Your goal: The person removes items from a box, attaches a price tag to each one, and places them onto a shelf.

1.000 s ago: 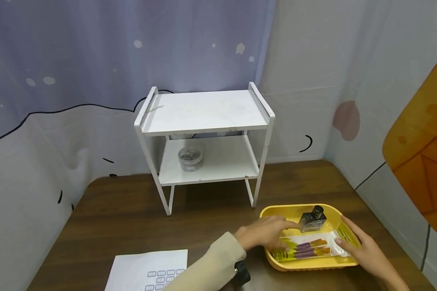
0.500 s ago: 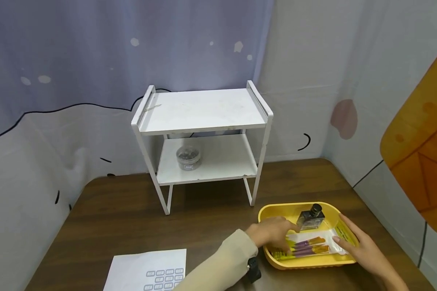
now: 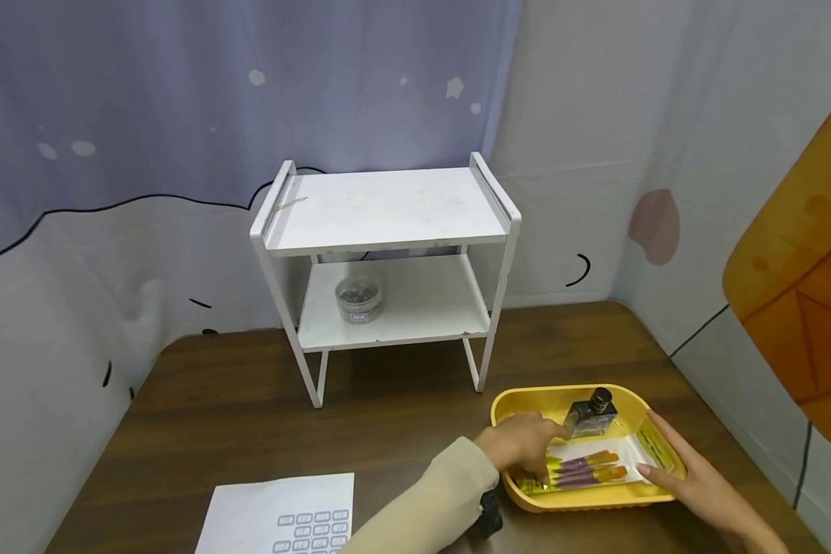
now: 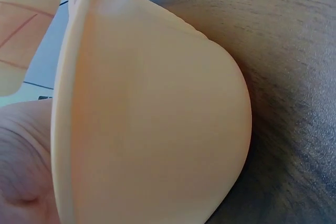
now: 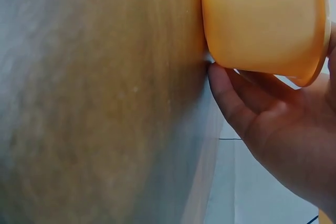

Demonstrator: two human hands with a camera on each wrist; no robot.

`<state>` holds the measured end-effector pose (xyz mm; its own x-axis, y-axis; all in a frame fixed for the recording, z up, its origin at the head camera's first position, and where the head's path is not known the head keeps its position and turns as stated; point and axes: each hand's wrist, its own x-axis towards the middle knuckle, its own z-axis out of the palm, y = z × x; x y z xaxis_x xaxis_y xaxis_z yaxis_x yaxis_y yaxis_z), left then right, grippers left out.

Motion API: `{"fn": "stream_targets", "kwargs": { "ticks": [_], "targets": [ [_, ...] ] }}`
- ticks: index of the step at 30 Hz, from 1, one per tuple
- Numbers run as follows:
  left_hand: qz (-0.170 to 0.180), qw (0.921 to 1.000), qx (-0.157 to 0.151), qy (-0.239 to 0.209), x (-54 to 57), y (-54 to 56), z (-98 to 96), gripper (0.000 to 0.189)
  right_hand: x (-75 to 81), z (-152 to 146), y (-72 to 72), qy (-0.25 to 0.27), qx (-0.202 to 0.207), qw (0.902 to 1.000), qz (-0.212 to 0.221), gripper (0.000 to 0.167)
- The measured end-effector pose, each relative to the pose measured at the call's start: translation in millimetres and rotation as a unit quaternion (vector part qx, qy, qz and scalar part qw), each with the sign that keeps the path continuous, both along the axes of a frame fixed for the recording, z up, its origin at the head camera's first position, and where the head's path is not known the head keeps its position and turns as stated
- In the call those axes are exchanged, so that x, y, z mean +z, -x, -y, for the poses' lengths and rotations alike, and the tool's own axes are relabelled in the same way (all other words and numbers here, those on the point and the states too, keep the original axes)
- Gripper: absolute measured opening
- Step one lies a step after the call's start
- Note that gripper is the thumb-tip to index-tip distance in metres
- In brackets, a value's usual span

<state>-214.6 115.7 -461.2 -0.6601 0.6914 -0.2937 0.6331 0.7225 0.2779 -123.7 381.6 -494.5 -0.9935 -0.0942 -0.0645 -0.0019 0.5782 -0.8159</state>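
In the head view, my left hand (image 3: pixel 522 442) reaches over the left rim of a yellow plastic basket (image 3: pixel 526 500). Its fingertips are down at the left end of a flat white and yellow-green packet (image 3: pixel 589 469) showing purple-and-orange stick shapes. I cannot tell whether they pinch the packet. A square glass bottle (image 3: pixel 591 415) with a black cap leans behind it in the basket. My right hand (image 3: pixel 699 481) holds the basket's right end, thumb over the rim. In the right wrist view its fingers (image 5: pixel 236 98) lie against the basket's outer wall.
A white two-tier shelf (image 3: pixel 388 211) stands at the back of the wooden table (image 3: pixel 201 408), with a round clear tub (image 3: pixel 358 300) on its lower tier. A printed white sheet (image 3: pixel 277 512) lies at the front left. Curtains surround the table.
My left hand has shifted slightly right and deeper into the basket over the packet. My right hand stays at the basket's right end, and the basket keeps its place.
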Motion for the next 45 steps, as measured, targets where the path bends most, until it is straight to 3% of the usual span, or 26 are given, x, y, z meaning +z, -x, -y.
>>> {"fn": "stream_targets", "kwargs": {
  "ticks": [5, 12, 20, 35, 45],
  "targets": [
    [0.025, 0.9997, 0.007, 0.0, 2.6, -0.5, -0.8, 0.076, -1.6, -0.7, -2.9, 0.008, 0.004, 0.9999, -0.01, 0.085],
    [0.014, 0.9999, 0.008, 0.004, 2.9, 1.0, -2.2, 0.077, 0.3, -1.6, -2.1, 0.013, 0.002, 0.9999, 0.002, 0.085],
    [0.063, 0.9973, 0.037, -0.006, 0.3, 0.1, -3.3, 0.079, -0.1, -0.7, -1.8, 0.015, 0.003, 0.9998, 0.011, 0.085],
    [0.096, 0.9944, 0.004, -0.044, -3.2, 3.0, -1.9, 0.086, 4.0, -0.3, -0.6, -0.007, -0.001, 0.9996, 0.026, 0.089],
    [0.104, 0.991, -0.028, -0.08, 8.5, 10.0, 1.3, 0.08, 11.6, -3.9, 0.4, -0.029, -0.017, 0.9956, 0.088, 0.092]
  ]
}}
